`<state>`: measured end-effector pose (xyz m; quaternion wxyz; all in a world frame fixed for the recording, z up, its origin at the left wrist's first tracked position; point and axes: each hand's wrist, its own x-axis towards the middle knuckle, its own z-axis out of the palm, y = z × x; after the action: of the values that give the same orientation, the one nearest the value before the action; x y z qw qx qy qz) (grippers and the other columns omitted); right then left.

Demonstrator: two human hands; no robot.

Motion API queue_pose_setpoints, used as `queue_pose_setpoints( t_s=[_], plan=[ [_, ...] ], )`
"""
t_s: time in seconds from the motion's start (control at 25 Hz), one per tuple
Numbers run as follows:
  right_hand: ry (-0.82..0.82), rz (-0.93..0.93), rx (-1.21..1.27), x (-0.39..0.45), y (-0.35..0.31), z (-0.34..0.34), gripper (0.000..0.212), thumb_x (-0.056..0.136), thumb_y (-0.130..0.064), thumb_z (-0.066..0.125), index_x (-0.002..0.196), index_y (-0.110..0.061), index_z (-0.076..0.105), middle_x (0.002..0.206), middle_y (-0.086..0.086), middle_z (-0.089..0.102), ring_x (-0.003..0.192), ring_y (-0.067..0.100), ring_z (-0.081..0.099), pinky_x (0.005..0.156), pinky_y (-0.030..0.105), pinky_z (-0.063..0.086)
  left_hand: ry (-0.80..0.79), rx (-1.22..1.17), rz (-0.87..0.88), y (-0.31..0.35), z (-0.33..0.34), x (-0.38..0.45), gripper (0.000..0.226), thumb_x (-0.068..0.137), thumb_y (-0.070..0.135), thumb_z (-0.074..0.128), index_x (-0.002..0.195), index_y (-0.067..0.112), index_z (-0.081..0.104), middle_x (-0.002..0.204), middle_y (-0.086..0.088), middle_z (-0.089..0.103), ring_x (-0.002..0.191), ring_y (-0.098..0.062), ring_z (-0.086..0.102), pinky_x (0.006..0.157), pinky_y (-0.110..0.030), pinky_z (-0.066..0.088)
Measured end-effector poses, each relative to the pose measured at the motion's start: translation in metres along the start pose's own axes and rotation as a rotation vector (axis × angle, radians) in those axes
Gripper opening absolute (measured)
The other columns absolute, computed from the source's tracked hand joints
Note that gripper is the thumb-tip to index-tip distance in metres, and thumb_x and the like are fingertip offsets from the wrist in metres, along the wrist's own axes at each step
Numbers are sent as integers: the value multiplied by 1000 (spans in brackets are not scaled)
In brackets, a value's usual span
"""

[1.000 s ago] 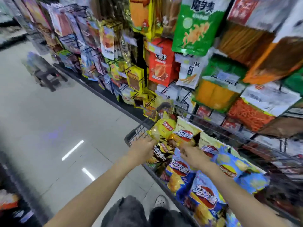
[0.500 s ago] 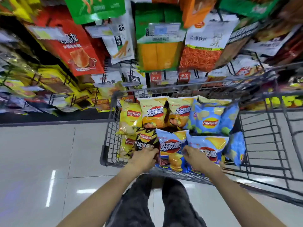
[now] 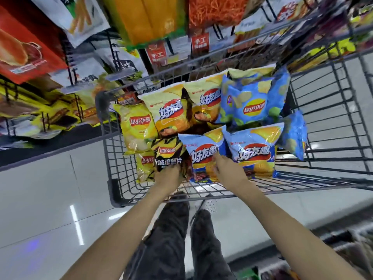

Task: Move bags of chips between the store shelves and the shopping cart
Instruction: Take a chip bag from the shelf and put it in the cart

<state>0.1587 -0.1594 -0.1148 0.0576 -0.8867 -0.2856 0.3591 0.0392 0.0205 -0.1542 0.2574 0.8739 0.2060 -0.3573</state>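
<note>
Inside the cart (image 3: 113, 158): your left hand (image 3: 167, 175) grips the black chip bag (image 3: 169, 154); your right hand (image 3: 228, 170) pinches the adjacent blue bag (image 3: 203, 154).

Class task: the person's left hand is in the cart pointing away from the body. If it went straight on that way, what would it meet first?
The left hand already grips the black-and-yellow chip bag; beyond it, probably the pale yellow bag, though depth is unclear.
</note>
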Motion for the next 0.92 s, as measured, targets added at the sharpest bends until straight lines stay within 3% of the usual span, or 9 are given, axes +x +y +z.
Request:
queue_pose_setpoints(
  t_s=[0.08, 0.24, 0.36, 0.48, 0.56, 0.72, 0.92],
  plan=[
    [-23, -73, 61, 6, -16, 9, 20, 102, -24, 44, 116, -10, 49, 97, 14, 63, 84, 37, 61, 59, 40, 45, -50, 43, -31, -19, 1, 3, 27, 96, 33, 54, 112, 11, 59, 112, -11, 66, 101, -30, 63, 71, -34, 45],
    [-174, -166, 107, 21, -47, 34, 24, 99, -24, 46, 120, -14, 50, 105, 15, 64, 94, 38, 62, 70, 45, 51, -31, 90, -107, -61, -2, -6, 33, 98, 38, 52, 117, 13, 61, 112, -11, 66, 103, -32, 63, 72, -33, 47],
    [-236, -87, 166, 38, -68, 52, 38, 98, -22, 50, 132, -7, 42, 115, 21, 60, 104, 41, 60, 73, 42, 48, 7, 74, -172, -88, 1, -13, 40, 99, 44, 50, 122, 14, 58, 117, -11, 63, 109, -32, 60, 76, -36, 46],
    [-270, 23, 280, 55, -82, 72, 64, 100, -22, 48, 152, -2, 16, 127, 27, 54, 114, 43, 55, 83, 40, 46, -18, -33, -163, -109, 13, -8, 60, 94, 53, 55, 138, 13, 43, 127, -13, 58, 115, -33, 57, 79, -38, 47],
    [-271, 138, 421, 64, -87, 81, 73, 100, -21, 48, 155, -3, 2, 131, 28, 53, 114, 42, 56, 85, 38, 45, -73, -153, -100, -114, 22, 0, 73, 92, 50, 61, 149, 19, 28, 136, -13, 56, 120, -34, 56, 83, -39, 48],
    [-266, 261, 655, 71, -89, 88, 81, 97, -24, 57, 156, -11, 3, 140, 18, 51, 121, 35, 54, 85, 27, 37, -130, -452, -120, -104, 26, 15, 90, 90, 45, 67, 156, 17, 12, 143, -9, 52, 125, -32, 54, 84, -31, 45],
    [-268, 189, 700, 65, -90, 83, 79, 96, -27, 60, 155, -17, 8, 140, 16, 53, 120, 34, 55, 97, 38, 44, -15, -521, -93, -104, 19, 11, 77, 83, 42, 76, 142, 16, 34, 129, -6, 62, 116, -27, 60, 92, -38, 50]
  ],
)
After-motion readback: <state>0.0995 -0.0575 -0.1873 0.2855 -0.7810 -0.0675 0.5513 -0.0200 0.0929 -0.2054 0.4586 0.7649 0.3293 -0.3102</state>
